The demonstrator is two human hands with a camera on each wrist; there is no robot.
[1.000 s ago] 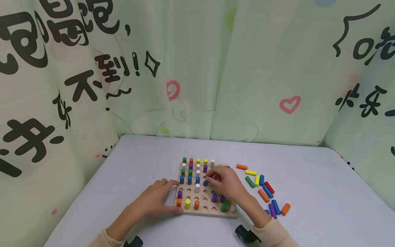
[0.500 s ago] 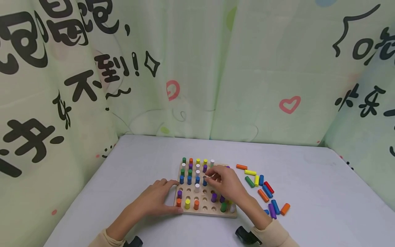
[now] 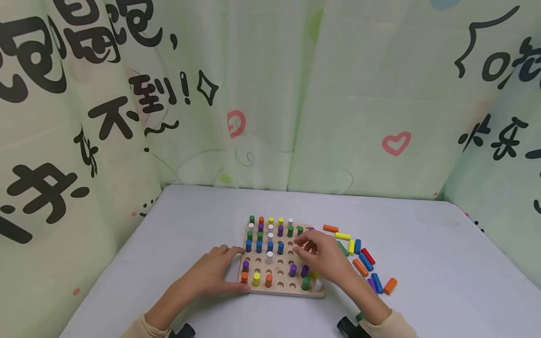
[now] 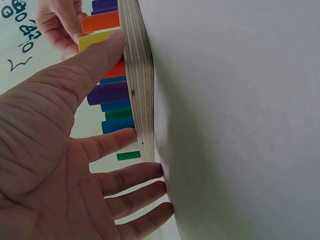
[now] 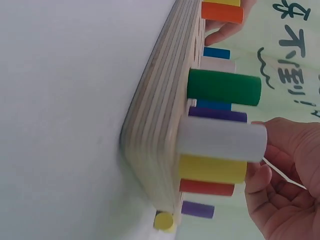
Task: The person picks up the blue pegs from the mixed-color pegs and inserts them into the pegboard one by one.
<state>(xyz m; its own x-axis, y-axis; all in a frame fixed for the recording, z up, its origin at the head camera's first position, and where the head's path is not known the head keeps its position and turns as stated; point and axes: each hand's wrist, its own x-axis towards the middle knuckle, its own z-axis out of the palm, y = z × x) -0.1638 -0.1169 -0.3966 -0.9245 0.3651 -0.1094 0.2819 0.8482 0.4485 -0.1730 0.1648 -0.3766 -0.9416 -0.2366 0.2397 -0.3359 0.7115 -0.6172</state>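
Note:
A wooden pegboard point(image 3: 287, 292) stands on the table with upright pegs of several colours in its holes. My left hand point(image 3: 213, 272) steadies its left side; in the left wrist view, the thumb lies at the near edge and the outstretched index finger touches the side. Above the board's right half hovers my right hand point(image 3: 323, 256), its fingers loosely bent with no peg visible in them. A blue peg point(image 3: 281, 248) ends a row of blue ones to that hand's left. The right wrist view has a white peg point(image 5: 222, 139) covering some fingertips. Right-side holes are partly hidden.
Loose pegs lie right of the board, among them an orange peg point(image 3: 330, 228), a red peg point(image 3: 368, 256) and a purple peg point(image 3: 372, 284). A green peg point(image 3: 359, 316) shows beside the right sleeve. A printed curtain point(image 3: 346, 117) hangs behind the white table point(image 3: 439, 263).
The blue peg went from tilted to upright in its hole, and my right hand let go of it and moved right. My left hand stayed in place.

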